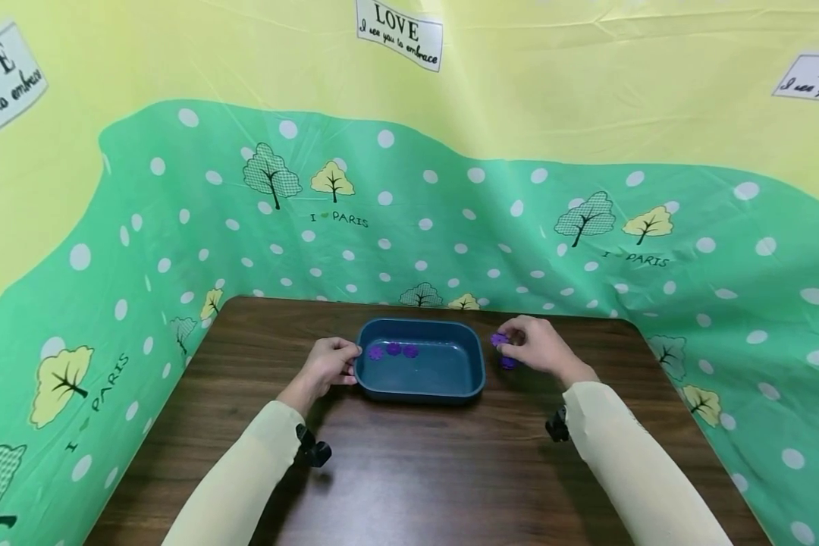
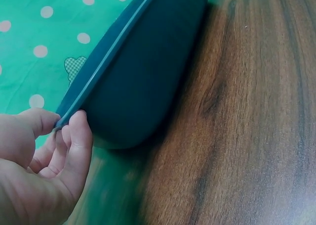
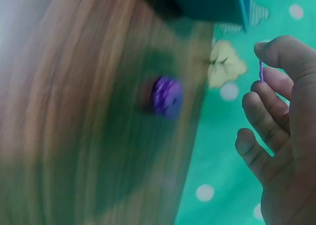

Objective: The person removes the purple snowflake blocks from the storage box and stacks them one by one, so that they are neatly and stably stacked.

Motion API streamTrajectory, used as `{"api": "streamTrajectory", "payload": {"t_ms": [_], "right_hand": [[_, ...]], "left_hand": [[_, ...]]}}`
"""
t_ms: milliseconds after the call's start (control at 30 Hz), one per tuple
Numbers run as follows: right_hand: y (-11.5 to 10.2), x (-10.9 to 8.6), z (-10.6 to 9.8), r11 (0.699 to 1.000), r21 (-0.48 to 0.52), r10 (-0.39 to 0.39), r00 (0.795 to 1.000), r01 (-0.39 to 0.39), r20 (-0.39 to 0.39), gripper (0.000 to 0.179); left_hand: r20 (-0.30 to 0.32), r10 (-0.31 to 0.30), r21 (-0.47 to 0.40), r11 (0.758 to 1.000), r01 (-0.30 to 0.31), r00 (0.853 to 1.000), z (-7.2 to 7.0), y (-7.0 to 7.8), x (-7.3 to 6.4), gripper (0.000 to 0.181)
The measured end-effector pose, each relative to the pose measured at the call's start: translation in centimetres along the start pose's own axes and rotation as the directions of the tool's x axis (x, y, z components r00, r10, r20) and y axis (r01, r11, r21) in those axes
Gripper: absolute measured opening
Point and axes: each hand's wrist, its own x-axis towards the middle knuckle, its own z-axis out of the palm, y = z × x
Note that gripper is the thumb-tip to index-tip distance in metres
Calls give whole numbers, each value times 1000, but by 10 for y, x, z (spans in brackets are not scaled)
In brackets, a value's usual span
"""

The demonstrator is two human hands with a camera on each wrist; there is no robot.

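Note:
A dark teal rectangular tray [image 1: 419,396] stands on the table, with three purple flower-shaped discs [image 1: 393,349] lying at its far left inside. My left hand [image 1: 329,362] pinches the tray's left rim between thumb and fingers, seen close up in the left wrist view. To the right of the tray, my right hand [image 1: 538,345] pinches one thin purple flower-shaped disc [image 3: 261,70] by its edges, held above the table. Below it on the wood is a short stack of purple discs [image 3: 167,97], partly covered by the hand in the head view.
The dark wood-grain table [image 1: 409,470] ends at the back against a green and yellow printed cloth [image 1: 423,212]. That cloth also hangs along the left and right sides. Dark wrist devices [image 1: 312,447] sit on both sleeves.

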Motion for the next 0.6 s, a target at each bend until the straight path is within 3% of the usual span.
{"api": "streamTrajectory", "payload": {"t_ms": [400, 600], "right_hand": [[33, -16, 13, 991, -54, 128, 991, -126, 38, 31], [38, -20, 25, 986, -77, 147, 989, -145, 25, 33]], "left_hand": [[-5, -2, -8, 1000, 2, 1000, 0, -1, -1, 19], [-10, -2, -15, 1000, 2, 1000, 0, -1, -2, 19]]}}
